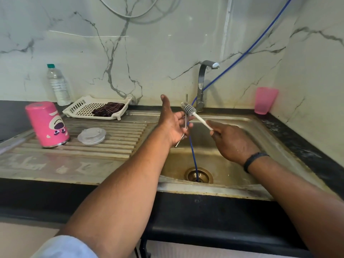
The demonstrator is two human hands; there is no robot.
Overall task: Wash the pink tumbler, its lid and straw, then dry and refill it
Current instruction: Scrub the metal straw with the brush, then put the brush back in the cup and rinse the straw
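Observation:
The pink tumbler stands upside down on the ribbed steel drainboard at the left. Its clear lid lies just right of it. Over the sink basin, my left hand is turned palm up and holds the thin metal straw with curled fingers, thumb stretched out. My right hand grips the white handle of a grey bristle brush, whose head sits at the straw's upper end.
A steel tap rises behind the basin. A blue hose runs from the wall down into the drain. A white rack holds a dark cloth. A water bottle stands behind; a pink cup at right.

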